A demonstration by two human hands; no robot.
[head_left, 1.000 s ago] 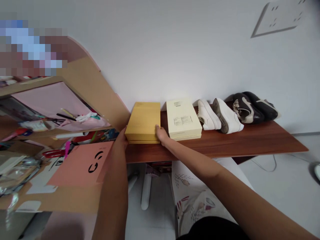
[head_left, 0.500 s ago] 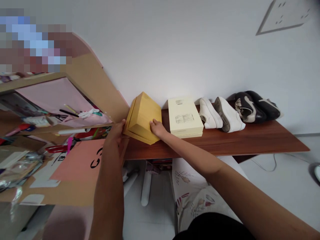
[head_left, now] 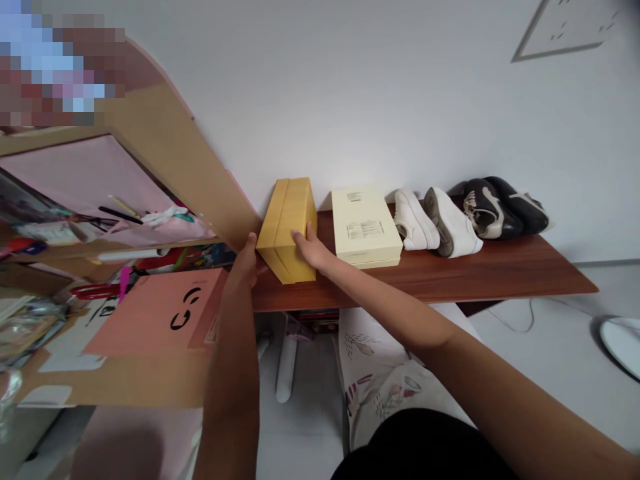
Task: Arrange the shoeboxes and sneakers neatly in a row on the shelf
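A yellow shoebox [head_left: 287,227] stands on its narrow side at the left end of a reddish-brown wooden board [head_left: 425,280], its lid seam running along the top. My left hand [head_left: 246,261] is at the box's lower left edge, thumb up, the other fingers partly hidden. From the right, my right hand [head_left: 311,250] grips the near right edge, with its thumb on the yellow face. Beside it, a cream shoebox [head_left: 365,223] lies flat.
Right of the cream box are white sneakers [head_left: 453,223] and dark shoes [head_left: 505,207] against the wall. At left, a cluttered desk [head_left: 165,383] with shelves holds a pink box [head_left: 155,313]. A socket plate [head_left: 565,30] is on the wall.
The yellow shoebox has turned from a slanted pose to standing on its narrow side. Both hands have stayed on it, and the view has shifted slightly.
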